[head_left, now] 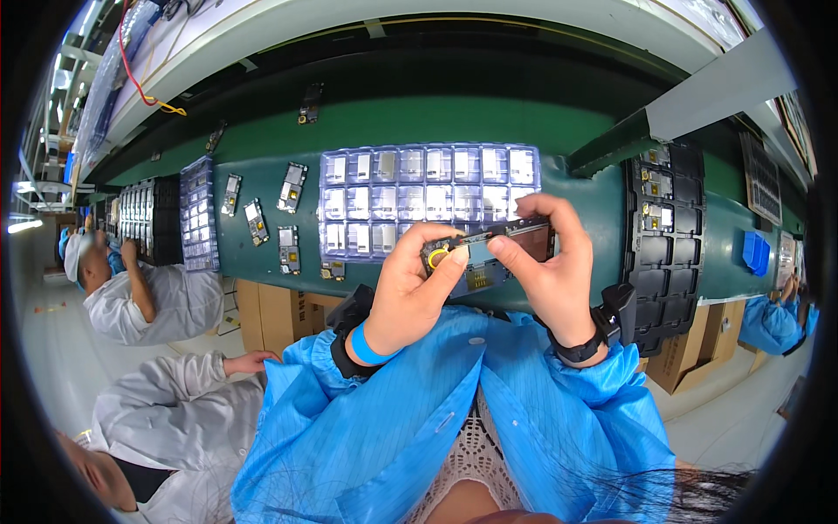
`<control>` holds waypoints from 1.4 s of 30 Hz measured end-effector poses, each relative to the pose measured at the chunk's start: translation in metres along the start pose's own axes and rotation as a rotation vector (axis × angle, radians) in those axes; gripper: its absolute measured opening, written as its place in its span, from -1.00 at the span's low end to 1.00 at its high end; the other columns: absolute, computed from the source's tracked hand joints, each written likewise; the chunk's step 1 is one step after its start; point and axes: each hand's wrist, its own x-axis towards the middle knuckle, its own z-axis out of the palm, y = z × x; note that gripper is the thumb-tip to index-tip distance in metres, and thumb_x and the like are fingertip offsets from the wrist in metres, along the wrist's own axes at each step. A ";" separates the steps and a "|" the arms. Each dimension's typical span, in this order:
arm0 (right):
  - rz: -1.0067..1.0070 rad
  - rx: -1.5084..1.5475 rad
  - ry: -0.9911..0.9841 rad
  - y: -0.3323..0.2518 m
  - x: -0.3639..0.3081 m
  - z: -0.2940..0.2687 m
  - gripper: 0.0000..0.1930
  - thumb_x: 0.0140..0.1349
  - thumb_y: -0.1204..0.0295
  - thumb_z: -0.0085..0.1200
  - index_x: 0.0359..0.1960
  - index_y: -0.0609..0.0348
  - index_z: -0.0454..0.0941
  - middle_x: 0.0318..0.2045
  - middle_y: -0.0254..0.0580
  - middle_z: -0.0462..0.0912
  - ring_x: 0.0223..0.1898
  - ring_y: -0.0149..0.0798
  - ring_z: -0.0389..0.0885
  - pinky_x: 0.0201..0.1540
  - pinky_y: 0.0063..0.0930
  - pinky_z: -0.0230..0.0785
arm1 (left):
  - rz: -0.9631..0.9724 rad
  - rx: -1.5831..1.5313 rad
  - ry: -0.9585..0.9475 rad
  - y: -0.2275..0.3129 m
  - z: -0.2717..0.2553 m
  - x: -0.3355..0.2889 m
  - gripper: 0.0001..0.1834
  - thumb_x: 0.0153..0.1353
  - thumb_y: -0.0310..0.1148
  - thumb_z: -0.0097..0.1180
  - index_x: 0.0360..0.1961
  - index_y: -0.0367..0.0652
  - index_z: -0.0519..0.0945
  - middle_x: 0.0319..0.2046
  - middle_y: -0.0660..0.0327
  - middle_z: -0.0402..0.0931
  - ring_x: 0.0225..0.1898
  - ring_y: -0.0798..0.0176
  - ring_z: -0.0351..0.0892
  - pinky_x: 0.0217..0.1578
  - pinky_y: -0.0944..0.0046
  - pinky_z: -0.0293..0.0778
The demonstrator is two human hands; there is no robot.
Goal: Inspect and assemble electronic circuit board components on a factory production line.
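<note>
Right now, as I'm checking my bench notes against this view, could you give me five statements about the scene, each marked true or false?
1. The left hand and the right hand both hold an electronic part. True.
2. The blue wristband is on the right wrist. False: it is on the left; the right has a black band.
3. Loose circuit boards lie left of the clear tray. True.
4. The clear tray holds nothing. False: pale rectangular pieces sit in its compartments.
5. The blue bin stands left of the clear tray. False: it is on the far right, beyond the black tray.
</note>
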 end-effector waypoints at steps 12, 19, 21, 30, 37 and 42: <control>0.223 0.252 -0.106 0.017 -0.003 0.003 -0.75 -0.12 0.52 0.22 -0.37 0.29 0.47 -0.47 -0.22 0.40 -0.55 -0.39 0.53 -0.53 -0.62 0.37 | -0.063 0.098 0.040 -0.008 0.005 0.003 -0.80 0.16 -0.52 -0.01 -0.20 -0.29 0.32 -0.39 0.27 0.42 -0.36 0.53 0.35 -0.35 0.51 0.33; 0.269 0.301 0.068 0.037 -0.017 -0.013 -0.72 -0.13 0.55 0.20 -0.33 0.31 0.47 -0.40 -0.14 0.43 -0.47 -0.27 0.60 -0.48 -0.53 0.44 | -0.093 0.099 -0.026 -0.028 0.027 0.023 -0.79 0.12 -0.54 0.03 -0.22 -0.29 0.33 -0.41 0.27 0.40 -0.40 0.52 0.33 -0.41 0.51 0.30; 0.212 0.280 0.045 0.054 -0.017 -0.018 -0.65 -0.11 0.50 0.20 -0.24 0.32 0.43 -0.34 -0.05 0.43 -0.51 -0.23 0.59 -0.46 -0.51 0.43 | -0.107 0.121 -0.012 -0.032 0.034 0.029 -0.78 0.11 -0.55 0.03 -0.22 -0.28 0.32 -0.43 0.29 0.39 -0.41 0.53 0.32 -0.41 0.51 0.29; 0.608 0.311 0.312 0.194 -0.046 -0.127 -0.67 0.11 0.49 0.00 -0.06 0.24 0.35 -0.38 -0.20 0.52 -0.54 -0.44 0.48 -0.60 -0.60 0.39 | -0.312 0.004 -0.216 -0.065 0.078 0.047 -0.42 0.24 -0.33 -0.10 0.22 -0.13 -0.04 0.15 -0.07 0.06 0.08 0.02 0.28 0.05 0.15 0.26; 0.889 -0.297 0.674 0.382 -0.103 -0.257 -0.69 0.09 0.47 0.02 -0.07 0.00 0.47 -0.33 -0.12 0.58 -0.41 -0.28 0.57 -0.46 -0.45 0.43 | -0.070 0.451 0.076 -0.088 0.036 0.060 -0.76 0.18 -0.45 -0.04 -0.12 -0.21 0.38 -0.01 0.08 0.33 -0.02 0.27 0.35 -0.05 0.32 0.27; 0.949 -0.268 0.607 0.406 -0.100 -0.250 -0.67 0.07 0.37 0.05 -0.07 -0.01 0.47 -0.28 -0.06 0.58 -0.29 -0.13 0.57 -0.20 -0.31 0.38 | 0.107 0.927 0.224 -0.105 -0.004 0.063 -0.81 0.12 -0.45 0.01 -0.21 -0.20 0.44 0.03 -0.03 0.29 0.07 0.11 0.26 0.04 0.18 0.17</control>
